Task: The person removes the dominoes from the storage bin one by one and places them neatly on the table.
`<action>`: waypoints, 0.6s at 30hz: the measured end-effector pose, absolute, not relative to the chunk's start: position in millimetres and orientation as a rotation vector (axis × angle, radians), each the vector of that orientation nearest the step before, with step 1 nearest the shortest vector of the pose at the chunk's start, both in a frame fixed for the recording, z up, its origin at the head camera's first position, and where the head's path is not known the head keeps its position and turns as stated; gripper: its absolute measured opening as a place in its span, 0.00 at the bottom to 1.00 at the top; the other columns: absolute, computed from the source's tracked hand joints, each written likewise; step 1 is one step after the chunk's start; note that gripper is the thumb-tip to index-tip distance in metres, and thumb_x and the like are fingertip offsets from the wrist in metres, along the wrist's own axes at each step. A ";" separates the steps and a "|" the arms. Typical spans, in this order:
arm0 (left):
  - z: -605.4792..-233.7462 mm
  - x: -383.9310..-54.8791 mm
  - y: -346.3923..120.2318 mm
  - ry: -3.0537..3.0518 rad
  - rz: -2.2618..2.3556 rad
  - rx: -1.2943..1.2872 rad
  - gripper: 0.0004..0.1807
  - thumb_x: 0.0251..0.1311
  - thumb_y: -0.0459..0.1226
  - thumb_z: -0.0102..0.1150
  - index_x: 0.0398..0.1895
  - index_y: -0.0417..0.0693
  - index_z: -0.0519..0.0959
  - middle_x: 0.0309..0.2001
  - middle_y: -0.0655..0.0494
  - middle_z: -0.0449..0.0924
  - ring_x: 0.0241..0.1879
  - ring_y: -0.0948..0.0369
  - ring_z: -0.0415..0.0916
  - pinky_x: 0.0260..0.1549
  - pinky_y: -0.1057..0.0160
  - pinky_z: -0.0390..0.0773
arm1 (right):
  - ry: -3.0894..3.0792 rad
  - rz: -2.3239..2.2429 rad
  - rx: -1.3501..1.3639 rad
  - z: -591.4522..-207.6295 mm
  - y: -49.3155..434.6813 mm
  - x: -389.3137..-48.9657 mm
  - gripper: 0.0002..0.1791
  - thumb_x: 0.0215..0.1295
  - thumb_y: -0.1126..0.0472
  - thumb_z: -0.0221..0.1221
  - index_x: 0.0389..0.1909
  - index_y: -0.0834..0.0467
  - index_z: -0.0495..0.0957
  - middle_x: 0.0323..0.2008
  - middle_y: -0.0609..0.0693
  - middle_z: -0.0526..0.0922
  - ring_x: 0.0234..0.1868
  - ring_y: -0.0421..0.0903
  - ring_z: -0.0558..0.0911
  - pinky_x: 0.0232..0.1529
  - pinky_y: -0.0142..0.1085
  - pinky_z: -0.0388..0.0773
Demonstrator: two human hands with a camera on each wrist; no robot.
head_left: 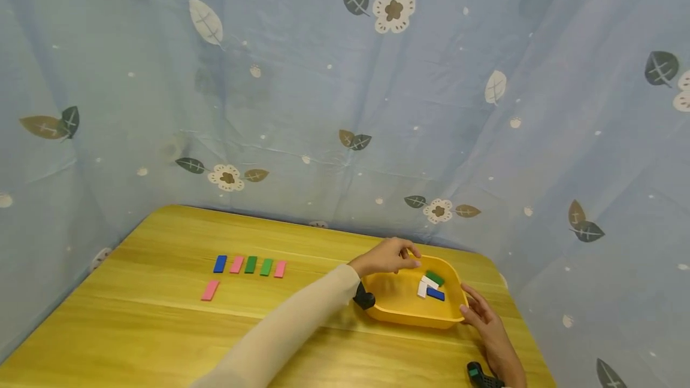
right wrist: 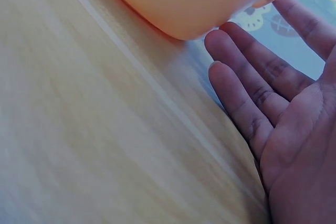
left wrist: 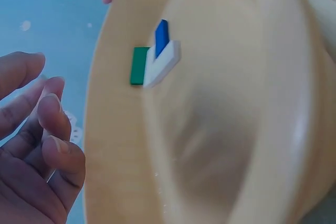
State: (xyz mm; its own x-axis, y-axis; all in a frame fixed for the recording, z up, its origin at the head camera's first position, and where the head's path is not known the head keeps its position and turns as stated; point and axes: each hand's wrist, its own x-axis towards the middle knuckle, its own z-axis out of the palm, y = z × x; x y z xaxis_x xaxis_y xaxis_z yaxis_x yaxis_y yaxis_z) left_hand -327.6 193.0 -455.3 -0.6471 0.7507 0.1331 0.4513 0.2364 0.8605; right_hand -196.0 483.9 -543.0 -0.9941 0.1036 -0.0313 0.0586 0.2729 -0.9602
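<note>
My left hand (head_left: 386, 256) hovers over the left part of a yellow plastic basin (head_left: 409, 320), its fingers loosely bent and nothing visible between them. In the left wrist view the same fingers (left wrist: 58, 124) are beside the basin wall. Inside lie a green block (head_left: 435, 278), a blue block (head_left: 435, 294) and two white blocks (head_left: 422, 289), bunched toward the right. At the basin's right end, my right hand (head_left: 487, 322) touches the rim with thumb and fingers. Its fingers (right wrist: 247, 93) look spread and nearly straight in the right wrist view.
On the left of the wooden table (head_left: 162, 328), a row holds a blue block (head_left: 220, 264), pink blocks (head_left: 236, 264) and green blocks (head_left: 250, 264). Another pink block (head_left: 210, 290) lies in front of them. A patterned curtain (head_left: 302, 106) hangs behind the table.
</note>
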 end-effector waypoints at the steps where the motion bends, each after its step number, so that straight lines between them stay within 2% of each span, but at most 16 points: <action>1: -456.6 -327.8 195.3 2.205 1.365 1.115 0.17 0.64 0.47 0.58 0.51 0.48 0.79 0.35 0.56 0.80 0.30 0.56 0.79 0.32 0.52 0.80 | -2.469 1.872 -0.161 -542.8 483.8 -196.1 0.31 0.70 0.48 0.53 0.72 0.41 0.57 0.65 0.55 0.64 0.51 0.42 0.77 0.45 0.41 0.78; 5: -462.2 -328.3 203.3 2.184 1.359 1.105 0.16 0.64 0.45 0.59 0.50 0.48 0.79 0.36 0.57 0.80 0.36 0.49 0.80 0.33 0.52 0.80 | -2.449 1.890 -0.175 -541.6 483.5 -196.7 0.31 0.70 0.48 0.54 0.71 0.41 0.58 0.64 0.55 0.65 0.51 0.43 0.77 0.45 0.40 0.78; 11: -463.4 -329.8 208.0 2.180 1.345 1.123 0.15 0.64 0.43 0.59 0.50 0.44 0.79 0.36 0.53 0.81 0.32 0.46 0.80 0.30 0.54 0.80 | -2.450 1.896 -0.188 -540.4 481.7 -196.7 0.30 0.70 0.49 0.54 0.71 0.40 0.58 0.65 0.53 0.65 0.52 0.42 0.76 0.46 0.39 0.77; 18: -454.1 -336.7 213.3 2.193 1.343 1.116 0.16 0.64 0.44 0.59 0.50 0.46 0.79 0.33 0.56 0.81 0.29 0.55 0.79 0.33 0.52 0.80 | -2.450 1.890 -0.153 -542.5 484.0 -196.1 0.30 0.71 0.50 0.53 0.71 0.39 0.58 0.64 0.53 0.65 0.53 0.44 0.75 0.46 0.40 0.77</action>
State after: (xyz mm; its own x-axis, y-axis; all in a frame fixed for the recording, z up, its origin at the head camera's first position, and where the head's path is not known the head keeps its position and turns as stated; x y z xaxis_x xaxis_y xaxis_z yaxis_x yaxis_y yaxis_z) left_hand -336.7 213.3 -454.1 -0.6354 0.7642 0.1108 0.4462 0.2463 0.8603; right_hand -196.1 484.0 -542.5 -0.9942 0.1045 -0.0260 0.0517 0.2509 -0.9666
